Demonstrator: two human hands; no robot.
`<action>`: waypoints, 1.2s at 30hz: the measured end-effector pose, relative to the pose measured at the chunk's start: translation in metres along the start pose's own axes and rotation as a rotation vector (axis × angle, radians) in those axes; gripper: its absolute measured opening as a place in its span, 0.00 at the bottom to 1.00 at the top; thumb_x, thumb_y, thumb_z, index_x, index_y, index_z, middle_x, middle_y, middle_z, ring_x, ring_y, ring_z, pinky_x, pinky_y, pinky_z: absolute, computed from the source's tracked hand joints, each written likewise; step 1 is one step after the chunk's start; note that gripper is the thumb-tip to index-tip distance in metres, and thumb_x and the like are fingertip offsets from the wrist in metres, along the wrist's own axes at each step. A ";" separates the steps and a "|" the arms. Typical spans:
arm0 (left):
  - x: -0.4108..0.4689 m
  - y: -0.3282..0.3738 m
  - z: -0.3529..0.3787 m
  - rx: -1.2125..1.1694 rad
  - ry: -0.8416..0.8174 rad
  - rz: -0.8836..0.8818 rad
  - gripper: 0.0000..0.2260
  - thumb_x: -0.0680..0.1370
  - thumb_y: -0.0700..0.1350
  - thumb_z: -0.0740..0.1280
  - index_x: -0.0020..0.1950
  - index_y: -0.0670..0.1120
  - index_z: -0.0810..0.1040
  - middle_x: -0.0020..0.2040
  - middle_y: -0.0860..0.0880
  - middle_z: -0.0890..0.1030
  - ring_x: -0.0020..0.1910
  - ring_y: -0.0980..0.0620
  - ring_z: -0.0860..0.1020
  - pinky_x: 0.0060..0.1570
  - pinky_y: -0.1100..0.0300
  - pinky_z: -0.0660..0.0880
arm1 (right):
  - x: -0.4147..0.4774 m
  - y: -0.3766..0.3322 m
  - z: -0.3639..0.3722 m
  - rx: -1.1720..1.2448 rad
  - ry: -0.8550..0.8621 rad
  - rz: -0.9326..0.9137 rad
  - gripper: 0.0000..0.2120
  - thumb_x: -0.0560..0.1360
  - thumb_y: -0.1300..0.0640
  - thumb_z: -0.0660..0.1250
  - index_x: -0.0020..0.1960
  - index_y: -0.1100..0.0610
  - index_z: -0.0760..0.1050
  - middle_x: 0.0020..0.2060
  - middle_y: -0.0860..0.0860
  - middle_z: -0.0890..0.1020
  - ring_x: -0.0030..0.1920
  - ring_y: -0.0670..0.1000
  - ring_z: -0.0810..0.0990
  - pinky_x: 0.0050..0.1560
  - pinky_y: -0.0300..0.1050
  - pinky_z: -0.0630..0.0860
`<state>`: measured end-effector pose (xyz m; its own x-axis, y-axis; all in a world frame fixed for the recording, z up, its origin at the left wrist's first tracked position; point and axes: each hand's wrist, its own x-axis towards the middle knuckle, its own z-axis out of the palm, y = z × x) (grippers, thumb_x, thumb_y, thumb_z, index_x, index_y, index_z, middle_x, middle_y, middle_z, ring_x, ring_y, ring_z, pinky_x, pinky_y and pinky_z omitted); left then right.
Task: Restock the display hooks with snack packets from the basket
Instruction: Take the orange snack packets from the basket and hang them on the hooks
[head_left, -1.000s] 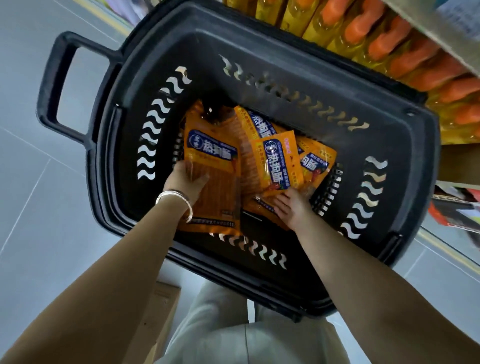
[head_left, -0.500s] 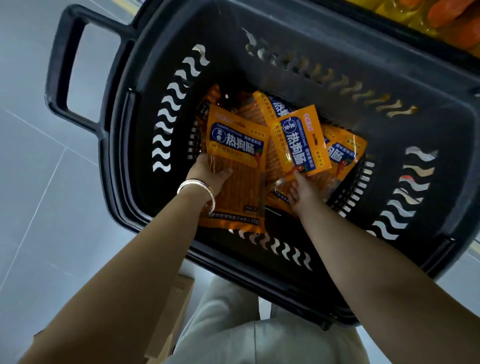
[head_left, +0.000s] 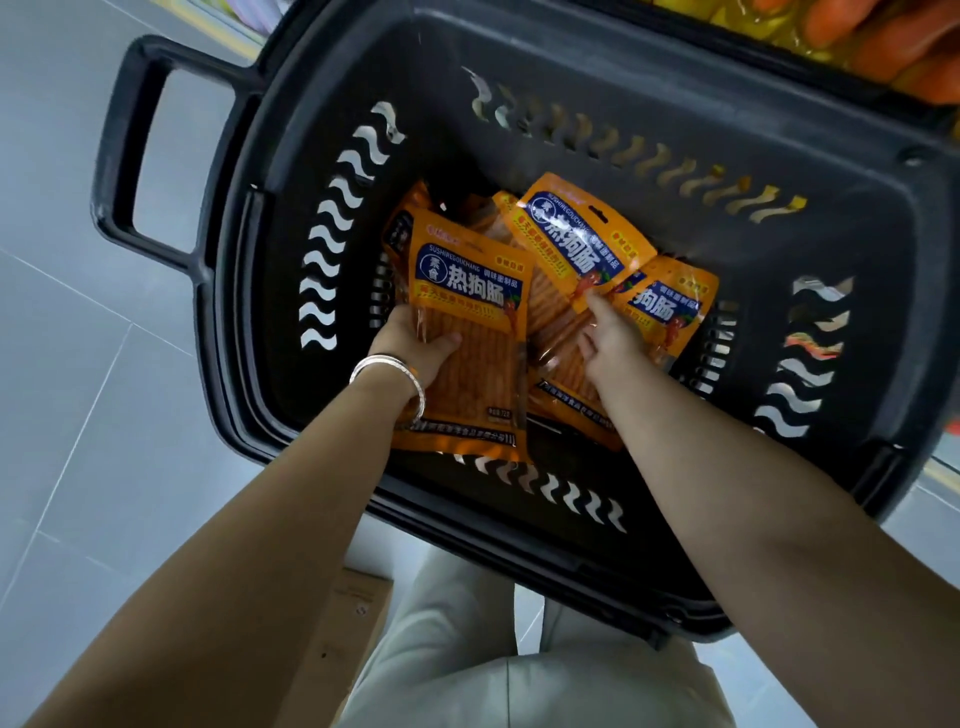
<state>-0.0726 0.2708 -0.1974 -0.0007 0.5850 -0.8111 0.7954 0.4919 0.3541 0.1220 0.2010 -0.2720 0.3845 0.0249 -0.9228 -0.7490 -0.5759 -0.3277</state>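
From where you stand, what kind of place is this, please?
Probably a shop aisle: a black basket holds several identical orange snack packets, and orange-capped bottles stand just behind it.

- One basket (head_left: 519, 104) with one handle (head_left: 119, 156).
- At least five packets (head_left: 670, 306), overlapping: one in the left hand (head_left: 410, 343)'s fingers, one pinched by the right hand (head_left: 613, 343)'s fingers, the rest behind and under them.
- One bracelet (head_left: 389, 364).
- One box (head_left: 358, 613).
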 end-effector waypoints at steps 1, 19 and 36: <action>0.000 0.000 0.000 -0.002 -0.001 0.002 0.25 0.75 0.53 0.69 0.68 0.49 0.66 0.61 0.48 0.77 0.59 0.44 0.75 0.56 0.51 0.73 | 0.000 -0.004 0.002 -0.021 0.008 -0.012 0.10 0.71 0.48 0.72 0.46 0.53 0.76 0.47 0.52 0.79 0.51 0.49 0.78 0.41 0.39 0.79; 0.007 -0.005 0.003 -0.013 0.045 0.062 0.24 0.75 0.52 0.69 0.68 0.50 0.67 0.61 0.49 0.77 0.59 0.45 0.76 0.50 0.55 0.72 | 0.031 -0.002 -0.011 -0.132 0.178 -0.177 0.07 0.73 0.58 0.72 0.49 0.58 0.78 0.45 0.55 0.82 0.40 0.53 0.82 0.40 0.44 0.80; -0.154 0.071 -0.009 -0.333 0.024 0.413 0.07 0.74 0.49 0.70 0.41 0.54 0.72 0.39 0.56 0.78 0.41 0.53 0.77 0.46 0.59 0.74 | -0.186 -0.022 -0.164 -0.327 0.099 -0.858 0.15 0.79 0.52 0.62 0.61 0.58 0.77 0.55 0.56 0.81 0.57 0.56 0.78 0.51 0.41 0.69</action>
<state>-0.0211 0.2218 -0.0435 0.2555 0.7859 -0.5631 0.4970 0.3929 0.7737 0.1558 0.0752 -0.0597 0.7929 0.4889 -0.3637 -0.0021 -0.5947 -0.8039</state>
